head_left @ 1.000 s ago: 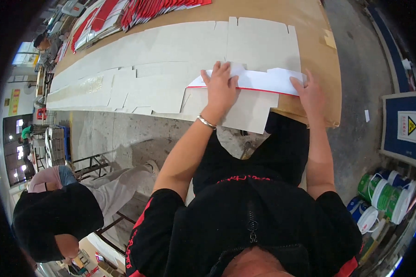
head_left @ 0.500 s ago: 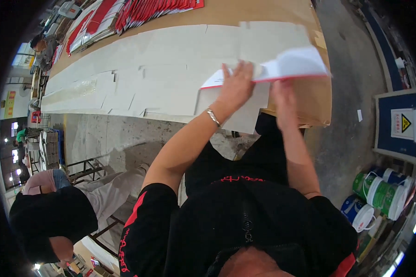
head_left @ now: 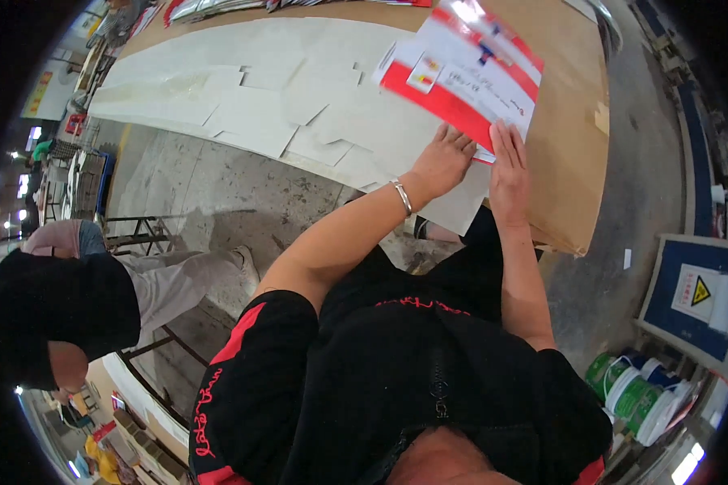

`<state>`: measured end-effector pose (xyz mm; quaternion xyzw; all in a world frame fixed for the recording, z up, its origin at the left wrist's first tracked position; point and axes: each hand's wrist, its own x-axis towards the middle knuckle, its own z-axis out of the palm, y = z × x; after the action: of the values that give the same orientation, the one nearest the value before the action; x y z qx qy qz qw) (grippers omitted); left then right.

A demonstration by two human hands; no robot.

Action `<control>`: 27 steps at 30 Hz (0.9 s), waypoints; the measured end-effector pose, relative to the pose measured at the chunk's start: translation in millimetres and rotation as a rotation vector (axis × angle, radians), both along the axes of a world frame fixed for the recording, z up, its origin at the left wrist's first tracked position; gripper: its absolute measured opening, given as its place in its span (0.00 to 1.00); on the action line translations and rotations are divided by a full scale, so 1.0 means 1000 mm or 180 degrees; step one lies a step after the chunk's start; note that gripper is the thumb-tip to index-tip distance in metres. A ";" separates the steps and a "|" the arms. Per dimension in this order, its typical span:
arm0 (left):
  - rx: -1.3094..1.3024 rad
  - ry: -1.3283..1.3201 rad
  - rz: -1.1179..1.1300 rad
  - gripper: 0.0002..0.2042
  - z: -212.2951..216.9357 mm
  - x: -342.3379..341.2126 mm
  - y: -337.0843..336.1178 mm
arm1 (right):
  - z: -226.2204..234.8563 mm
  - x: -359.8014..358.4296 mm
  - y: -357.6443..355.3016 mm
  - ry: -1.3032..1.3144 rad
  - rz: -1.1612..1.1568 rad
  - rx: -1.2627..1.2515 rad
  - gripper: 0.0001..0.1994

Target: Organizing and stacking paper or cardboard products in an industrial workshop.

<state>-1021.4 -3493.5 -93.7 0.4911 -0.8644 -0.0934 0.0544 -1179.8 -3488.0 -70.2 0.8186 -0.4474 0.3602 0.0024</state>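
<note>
Both hands, left hand and right hand, press flat with fingers spread on the near edge of a red-and-white printed sheet lying on the table; pale blank sheets wait beside it, seemingly not yet handled.

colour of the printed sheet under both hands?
The printed sheet is red and white with small coloured marks, seen in the head view.

red-white sheet blurred, top edge cut off
</note>
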 end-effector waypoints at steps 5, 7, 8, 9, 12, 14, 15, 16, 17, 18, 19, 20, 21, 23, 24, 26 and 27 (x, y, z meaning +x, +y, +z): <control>-0.0707 0.0631 0.0222 0.36 0.026 0.024 0.039 | 0.001 -0.028 -0.015 -0.0889 -0.0227 0.0248 0.23; -0.0819 0.0069 0.0319 0.38 0.031 0.058 0.050 | 0.014 -0.036 -0.014 -0.1180 -0.0355 0.0377 0.22; -0.0812 -0.0255 0.0446 0.36 0.031 0.076 0.048 | 0.020 -0.042 -0.014 -0.1372 -0.0339 0.0558 0.22; -0.0599 -0.0265 0.0543 0.32 0.034 0.095 0.044 | 0.022 -0.050 -0.015 -0.1569 -0.0319 0.0734 0.23; -0.0302 0.0155 0.0514 0.24 0.046 0.134 0.029 | 0.014 -0.075 -0.017 -0.1518 -0.0231 0.0862 0.23; -0.0190 0.0572 0.0402 0.20 0.047 0.147 0.023 | 0.008 -0.084 -0.014 -0.1127 -0.0275 0.0860 0.24; -0.0104 0.0898 0.0249 0.16 0.047 0.150 0.020 | 0.005 -0.088 -0.012 -0.0725 -0.0287 0.0850 0.25; -0.0017 0.1230 0.0094 0.13 0.045 0.153 0.016 | 0.004 -0.088 -0.010 -0.0725 -0.0318 0.0854 0.25; 0.0090 0.1412 -0.0152 0.09 0.043 0.156 0.011 | 0.003 -0.088 -0.009 -0.0425 -0.0313 0.0734 0.25; 0.0099 0.1419 -0.0176 0.09 0.038 0.155 0.009 | 0.003 -0.089 -0.007 -0.0122 -0.0306 0.0613 0.24; 0.0273 0.1918 0.0133 0.06 0.033 0.154 0.009 | 0.003 -0.089 -0.006 -0.0122 -0.0321 0.0617 0.24; 0.0447 0.2413 0.0453 0.04 0.029 0.153 0.009 | 0.004 -0.089 -0.005 -0.0348 -0.0540 0.0908 0.25; 0.0451 0.2415 0.0449 0.04 0.021 0.152 0.007 | 0.004 -0.088 -0.005 -0.0575 -0.0754 0.1198 0.25; 0.0272 0.2496 0.1306 0.09 0.012 0.147 0.003 | 0.000 -0.086 -0.002 -0.0749 -0.0835 0.1139 0.26; 0.0265 0.2497 0.1325 0.09 0.008 0.144 0.002 | -0.002 -0.085 -0.001 -0.0924 -0.0919 0.1079 0.26; -0.0520 0.1917 0.1627 0.11 0.010 0.121 -0.002 | -0.005 -0.091 0.001 -0.0632 -0.0933 0.1083 0.27; -0.0649 0.1705 0.1660 0.10 0.008 0.115 -0.002 | -0.007 -0.093 0.001 -0.0373 -0.0927 0.1093 0.28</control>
<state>-906.1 -3495.5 -86.0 0.6447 -0.6705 -0.1149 0.3487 -1272.6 -3487.3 -76.9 0.7114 -0.6150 0.3216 -0.1109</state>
